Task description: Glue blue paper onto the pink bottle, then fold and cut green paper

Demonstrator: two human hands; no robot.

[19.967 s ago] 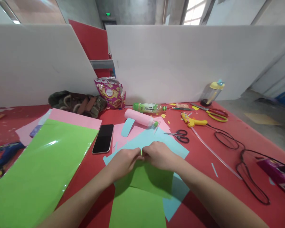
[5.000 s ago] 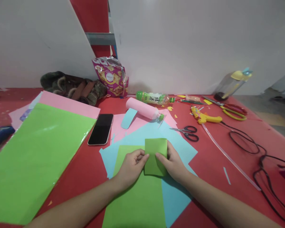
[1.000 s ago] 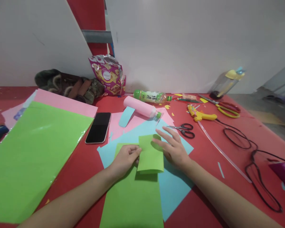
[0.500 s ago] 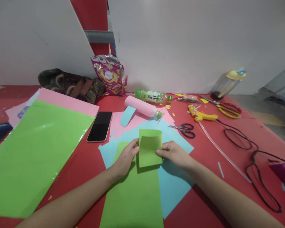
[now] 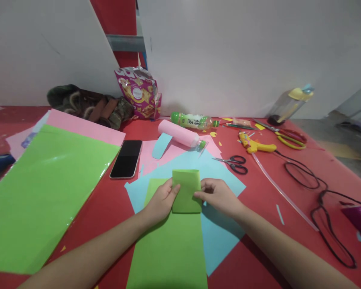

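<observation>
A small folded piece of green paper [image 5: 186, 194] is held between my two hands, its fold along the top. My left hand [image 5: 162, 198] pinches its left edge, thumb on the front face. At the right edge, my right hand [image 5: 218, 194] grips it with the thumb in front and the fingers curled behind. Below lie a larger green sheet [image 5: 171, 253] and a light blue sheet [image 5: 222, 249]. Beyond the hands rests a bottle wrapped in pink paper [image 5: 179, 133], with a blue paper strip [image 5: 161, 146] against it.
Black-handled scissors [image 5: 235, 163] and a yellow glue gun [image 5: 254, 143] with its cord lie to the right. A phone [image 5: 126, 159] and a large green sheet pack [image 5: 48, 192] are left. Behind stand a snack bag [image 5: 140, 94], a tea bottle [image 5: 192, 121] and a tumbler [image 5: 289, 105].
The folded green paper has come slightly down and left, its layers now pressed closer together. My left thumb has moved onto its front face.
</observation>
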